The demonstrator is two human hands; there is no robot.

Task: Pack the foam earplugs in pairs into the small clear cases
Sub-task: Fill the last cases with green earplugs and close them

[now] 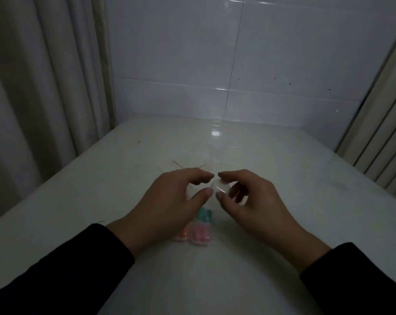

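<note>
Both hands meet over one small clear case (218, 187): left hand (169, 201) and right hand (249, 201) each pinch it between thumb and forefinger, lifted off the counter (306, 201), likely to open or snap it; contents too dim to tell. Nearer the person than that case lie filled cases: green (204, 214), pink (200, 234), orange (181, 235), partly under the left wrist. Beyond it, thin wire strands (181, 164). Nothing blocks either hand.

Left hand (169, 201) and right hand (249, 201) fingertip to fingertip, each grip curled, pinching.
</note>
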